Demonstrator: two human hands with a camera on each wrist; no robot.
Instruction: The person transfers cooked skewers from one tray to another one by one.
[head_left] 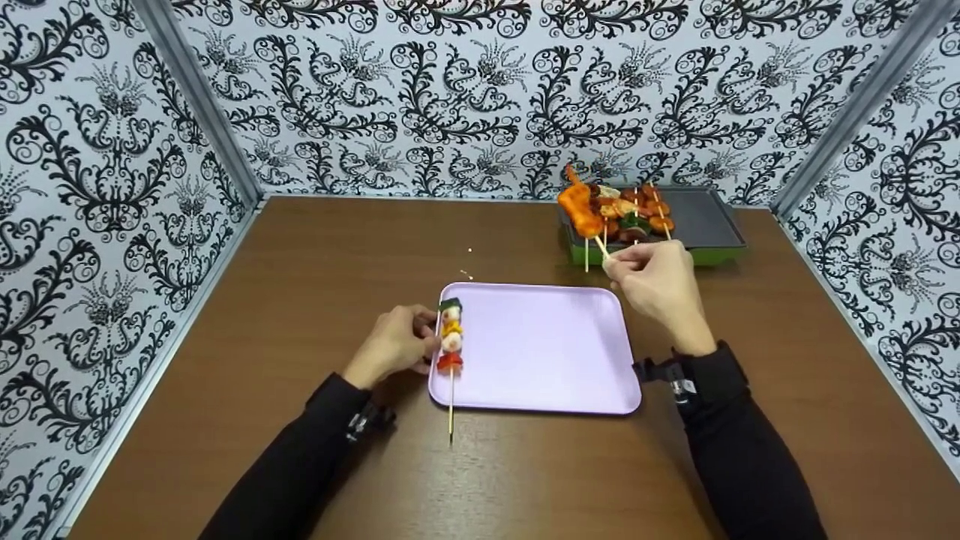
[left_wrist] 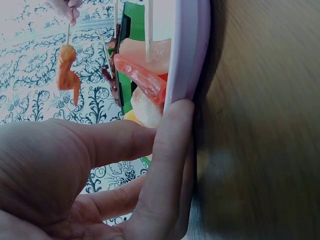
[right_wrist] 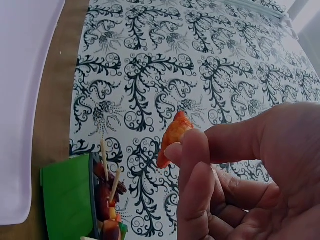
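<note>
My right hand (head_left: 660, 285) pinches the bare stick of an orange, sauce-coated meat skewer (head_left: 580, 212), held up in front of a green-sided grill (head_left: 720, 255). In the right wrist view the orange meat (right_wrist: 176, 135) shows just beyond the thumb and fingertips. With thumb and fingers, my left hand (head_left: 396, 339) grips the left rim of a pale purple tray (head_left: 540, 345). Along that side of the tray lies a skewer (head_left: 451, 341) of red, white, yellow and green pieces, its stick reaching past the front rim. The left fingers partly hide this skewer in the left wrist view.
Several skewers (head_left: 634, 214) of browned food lie on the grill's left part, behind the tray to the right. White crumbs (head_left: 466, 274) dot the brown table (head_left: 337, 247) behind the tray. Patterned walls (head_left: 450, 97) stand at the back and sides.
</note>
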